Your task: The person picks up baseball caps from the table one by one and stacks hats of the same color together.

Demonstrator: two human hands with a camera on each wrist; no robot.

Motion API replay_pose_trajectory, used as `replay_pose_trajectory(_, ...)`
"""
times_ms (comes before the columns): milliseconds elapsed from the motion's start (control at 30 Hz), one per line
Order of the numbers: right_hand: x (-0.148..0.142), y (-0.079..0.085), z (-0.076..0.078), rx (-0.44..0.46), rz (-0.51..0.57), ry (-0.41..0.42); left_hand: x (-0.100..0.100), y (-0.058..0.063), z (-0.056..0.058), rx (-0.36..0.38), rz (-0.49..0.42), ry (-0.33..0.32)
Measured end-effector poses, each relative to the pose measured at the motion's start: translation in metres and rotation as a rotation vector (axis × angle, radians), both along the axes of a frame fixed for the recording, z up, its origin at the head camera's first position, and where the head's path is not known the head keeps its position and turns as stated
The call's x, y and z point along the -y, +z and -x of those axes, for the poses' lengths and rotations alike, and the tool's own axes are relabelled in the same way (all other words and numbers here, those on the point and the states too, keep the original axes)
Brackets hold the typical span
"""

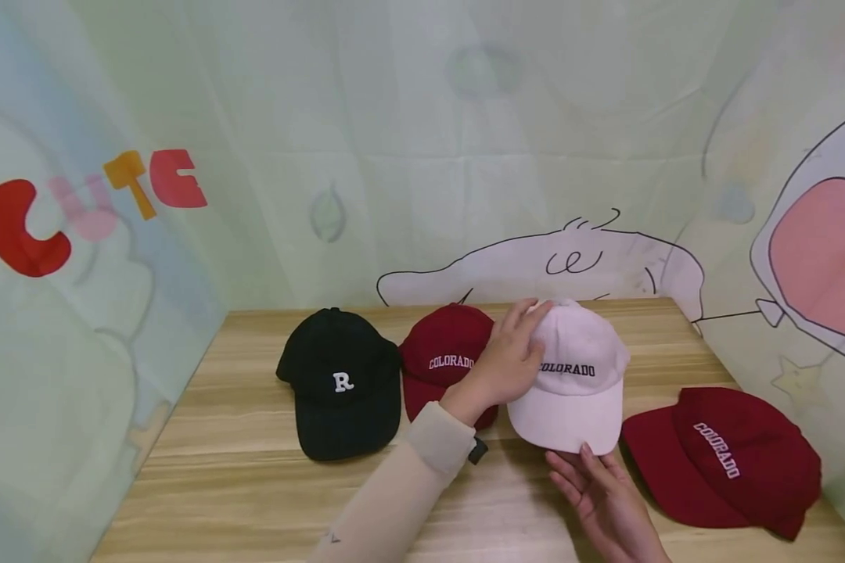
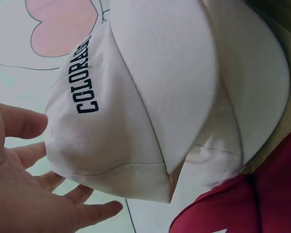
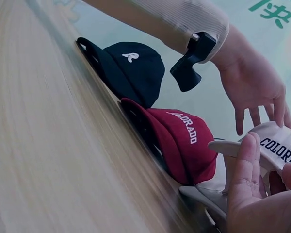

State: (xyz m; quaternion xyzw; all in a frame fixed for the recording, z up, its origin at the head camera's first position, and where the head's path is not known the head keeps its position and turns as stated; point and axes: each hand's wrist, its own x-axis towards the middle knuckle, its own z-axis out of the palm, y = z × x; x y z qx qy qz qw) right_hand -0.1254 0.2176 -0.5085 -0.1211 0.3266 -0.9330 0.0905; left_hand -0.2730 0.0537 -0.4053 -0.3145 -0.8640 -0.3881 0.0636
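A white cap with dark COLORADO lettering is tilted above a second white cap, seen lower in the left wrist view. At the brim, my right hand pinches the upper cap, thumb on top and fingers beneath. My left hand is spread at the side and top of its crown, fingers fairly straight, with fingertips at the cloth. In the right wrist view, the right hand covers part of the brim. Left of the white caps sits a dark red COLORADO cap, partly hidden by the left arm.
A black cap with a white R stands farther left on the wooden table. Another dark red cap lies at the right, turned sideways. A printed cloth backdrop rises behind the table and along its sides.
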Motion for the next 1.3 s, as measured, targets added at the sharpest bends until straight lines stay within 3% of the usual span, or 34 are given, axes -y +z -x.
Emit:
replay_pose_trajectory(433, -0.006, -0.006, 0.011, 0.213, -0.081, -0.021, -0.012, -0.023, 0.008, 0.003, 0.127, 0.017)
replay_pose_trajectory(600, -0.009, -0.007, 0.016, 0.263, -0.137, -0.042, -0.017, -0.028, 0.006, 0.026, 0.242, 0.046)
replay_pose_trajectory(733, -0.011, -0.008, 0.02, 0.302, -0.186, -0.058, -0.021, -0.033, 0.003, 0.0, 0.357, 0.064)
replay_pose_trajectory(967, -0.013, -0.007, 0.027, 0.404, -0.343, -0.127, -0.035, -0.043, -0.007, -0.132, 0.55, 0.087)
replay_pose_trajectory(1133, -0.013, -0.005, 0.03, 0.496, -0.419, -0.175, -0.042, -0.049, -0.014, -0.161, 0.597, 0.087)
replay_pose_trajectory(1300, -0.014, -0.005, 0.032, 0.524, -0.428, -0.215, -0.046, -0.054, -0.014, -0.13, 0.62, 0.113)
